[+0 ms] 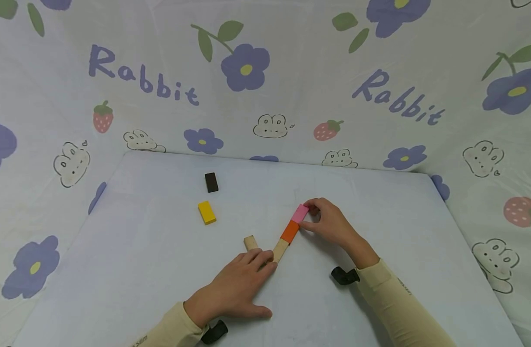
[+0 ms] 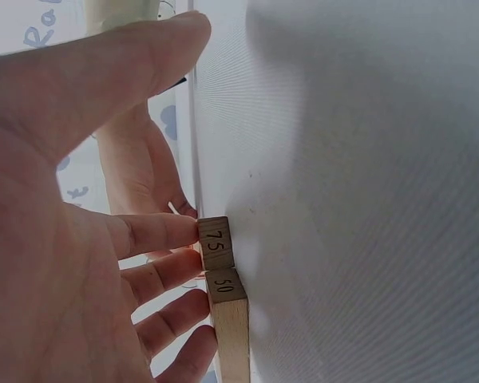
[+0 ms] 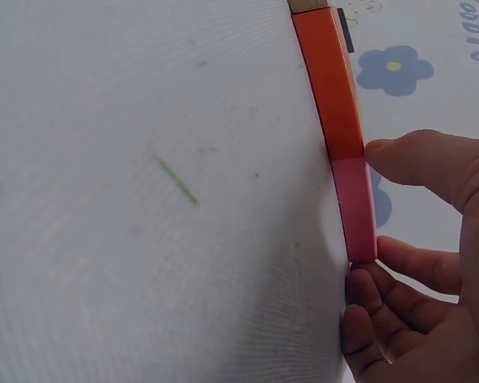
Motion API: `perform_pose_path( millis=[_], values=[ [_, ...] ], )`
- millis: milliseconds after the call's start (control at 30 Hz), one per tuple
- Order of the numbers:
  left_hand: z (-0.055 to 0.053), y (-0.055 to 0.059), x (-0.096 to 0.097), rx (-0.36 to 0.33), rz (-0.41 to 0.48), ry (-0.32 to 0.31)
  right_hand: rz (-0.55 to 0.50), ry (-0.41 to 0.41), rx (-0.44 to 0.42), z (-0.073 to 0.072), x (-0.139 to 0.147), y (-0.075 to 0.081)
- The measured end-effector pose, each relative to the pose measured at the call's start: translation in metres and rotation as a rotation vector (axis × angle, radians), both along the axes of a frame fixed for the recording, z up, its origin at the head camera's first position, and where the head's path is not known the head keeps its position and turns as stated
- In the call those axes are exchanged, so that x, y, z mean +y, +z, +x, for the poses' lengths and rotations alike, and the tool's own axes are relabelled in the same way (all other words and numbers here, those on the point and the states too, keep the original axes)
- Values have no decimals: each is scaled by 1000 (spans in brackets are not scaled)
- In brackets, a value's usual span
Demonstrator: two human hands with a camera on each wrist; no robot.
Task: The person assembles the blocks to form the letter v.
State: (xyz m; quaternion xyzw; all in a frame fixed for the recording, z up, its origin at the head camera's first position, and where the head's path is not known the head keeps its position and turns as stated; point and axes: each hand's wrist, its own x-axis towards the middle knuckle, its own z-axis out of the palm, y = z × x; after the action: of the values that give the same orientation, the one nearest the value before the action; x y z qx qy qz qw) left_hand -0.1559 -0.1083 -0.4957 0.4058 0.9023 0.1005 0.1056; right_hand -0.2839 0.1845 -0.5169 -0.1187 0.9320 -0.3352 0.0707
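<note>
My right hand point(image 1: 330, 222) pinches a pink block point(image 1: 299, 213) between thumb and fingers; in the right wrist view the thumb point(image 3: 395, 155) lies at the seam with an orange block point(image 3: 329, 84). The pink block meets the orange one end to end. Beyond that, a plain wooden block point(image 1: 280, 249) continues the slanting row. My left hand point(image 1: 237, 284) lies with fingers extended, their tips against wooden blocks and the thumb spread away. In the left wrist view these end faces read 75 point(image 2: 215, 243) and 50 point(image 2: 226, 286). Another wooden block point(image 1: 250, 242) slants the other way, partly behind the left fingers.
A yellow block point(image 1: 207, 213) and a black block point(image 1: 211, 182) lie on the white table point(image 1: 152, 241), left of the row. Patterned cloth point(image 1: 291, 96) hangs behind and beside the table. Each wrist carries a black camera mount point(image 1: 344, 276).
</note>
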Motion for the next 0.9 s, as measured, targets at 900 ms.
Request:
perform_pose_path(
  millis=[900],
  values=[
    [0, -2, -1, -1, 7, -1, -31, -16, 2, -2, 1, -2]
  ],
)
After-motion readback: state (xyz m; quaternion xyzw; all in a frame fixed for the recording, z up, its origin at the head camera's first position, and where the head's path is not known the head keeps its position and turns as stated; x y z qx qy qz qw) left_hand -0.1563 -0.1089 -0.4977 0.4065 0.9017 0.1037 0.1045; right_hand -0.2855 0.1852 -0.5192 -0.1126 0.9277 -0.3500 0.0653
